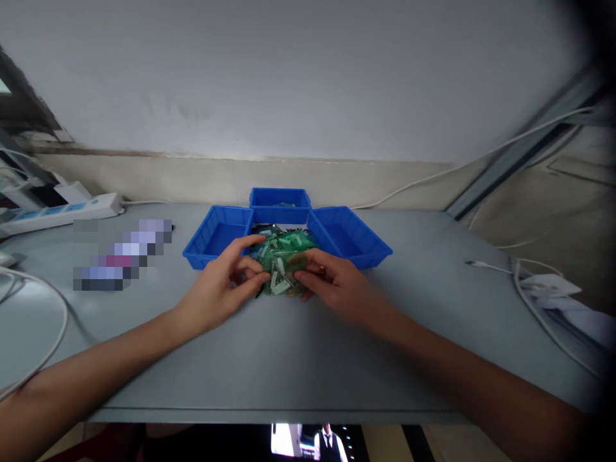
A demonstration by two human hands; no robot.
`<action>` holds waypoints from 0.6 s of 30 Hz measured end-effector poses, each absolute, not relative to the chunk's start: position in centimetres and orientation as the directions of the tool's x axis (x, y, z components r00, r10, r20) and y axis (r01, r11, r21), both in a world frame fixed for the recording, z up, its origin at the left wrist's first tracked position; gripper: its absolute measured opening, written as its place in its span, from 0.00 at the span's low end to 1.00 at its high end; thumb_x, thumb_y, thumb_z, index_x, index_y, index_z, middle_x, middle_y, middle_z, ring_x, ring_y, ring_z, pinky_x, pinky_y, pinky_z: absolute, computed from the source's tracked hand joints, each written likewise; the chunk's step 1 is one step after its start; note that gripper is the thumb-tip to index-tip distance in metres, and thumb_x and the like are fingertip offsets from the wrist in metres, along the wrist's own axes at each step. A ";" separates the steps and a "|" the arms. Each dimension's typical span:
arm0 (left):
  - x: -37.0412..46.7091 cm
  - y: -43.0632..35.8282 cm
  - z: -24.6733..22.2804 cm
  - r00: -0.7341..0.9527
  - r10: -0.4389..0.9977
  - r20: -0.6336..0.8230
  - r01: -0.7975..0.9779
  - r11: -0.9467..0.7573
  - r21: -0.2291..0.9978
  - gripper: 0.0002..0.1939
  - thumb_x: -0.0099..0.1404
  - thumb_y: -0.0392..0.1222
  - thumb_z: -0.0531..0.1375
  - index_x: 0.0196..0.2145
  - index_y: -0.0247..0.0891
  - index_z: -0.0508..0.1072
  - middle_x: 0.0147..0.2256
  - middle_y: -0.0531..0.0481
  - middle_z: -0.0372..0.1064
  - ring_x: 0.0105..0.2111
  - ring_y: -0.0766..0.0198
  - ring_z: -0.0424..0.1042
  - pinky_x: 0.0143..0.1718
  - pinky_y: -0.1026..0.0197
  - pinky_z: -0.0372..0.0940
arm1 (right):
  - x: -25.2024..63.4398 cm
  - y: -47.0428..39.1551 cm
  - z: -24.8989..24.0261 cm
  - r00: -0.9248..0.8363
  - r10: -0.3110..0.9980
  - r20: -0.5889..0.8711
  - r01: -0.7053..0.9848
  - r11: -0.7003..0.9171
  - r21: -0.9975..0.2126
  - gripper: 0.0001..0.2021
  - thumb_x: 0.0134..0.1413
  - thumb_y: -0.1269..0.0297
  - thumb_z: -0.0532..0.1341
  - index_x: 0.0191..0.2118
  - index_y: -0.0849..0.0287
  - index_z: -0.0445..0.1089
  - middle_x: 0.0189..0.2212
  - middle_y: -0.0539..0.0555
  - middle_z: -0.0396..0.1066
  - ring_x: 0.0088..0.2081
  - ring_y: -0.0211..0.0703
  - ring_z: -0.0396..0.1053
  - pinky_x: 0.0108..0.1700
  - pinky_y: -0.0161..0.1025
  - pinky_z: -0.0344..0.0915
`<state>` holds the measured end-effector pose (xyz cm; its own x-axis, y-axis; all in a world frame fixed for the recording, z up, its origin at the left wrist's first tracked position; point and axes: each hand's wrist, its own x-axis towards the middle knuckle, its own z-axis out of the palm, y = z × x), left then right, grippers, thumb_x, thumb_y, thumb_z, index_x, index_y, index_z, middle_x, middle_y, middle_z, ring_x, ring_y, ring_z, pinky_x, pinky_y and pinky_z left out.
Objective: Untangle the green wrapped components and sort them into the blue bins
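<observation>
Head view: from here I watch the left hand (222, 277) and right hand (345, 287) pinching the green bag (275, 261) between the blue trays' (347, 232) near ends, where an even hold should keep its pale pieces (279, 277) in.

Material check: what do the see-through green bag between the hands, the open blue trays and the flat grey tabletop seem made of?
See-through green bag: probably thin, glossy plastic film; pale pieces show through.
Open blue trays: likely moulded plastic, slight sheen, given ribbed walls and even colour.
Flat grey tabletop: smooth, satin, softly reflecting light; painted metal or laminate, I can't tell.
</observation>
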<state>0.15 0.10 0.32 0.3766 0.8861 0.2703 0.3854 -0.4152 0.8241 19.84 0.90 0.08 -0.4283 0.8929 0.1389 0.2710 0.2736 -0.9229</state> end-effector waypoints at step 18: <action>-0.8 0.5 -0.1 0.610 0.743 0.276 0.578 -0.655 0.486 0.07 0.61 0.37 0.51 0.36 0.38 0.66 0.32 0.52 0.67 0.32 0.67 0.67 0.32 0.66 0.62 | 20.0 0.7 0.1 -0.482 0.873 0.081 0.448 0.324 -0.833 0.03 0.52 0.65 0.53 0.34 0.57 0.56 0.23 0.46 0.65 0.26 0.37 0.68 0.26 0.34 0.64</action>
<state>-0.78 0.53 -0.15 0.6099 0.7428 0.2762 0.5784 -0.6555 0.4856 20.01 0.70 0.07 -0.4815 0.8727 0.0808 0.4483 0.3245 -0.8329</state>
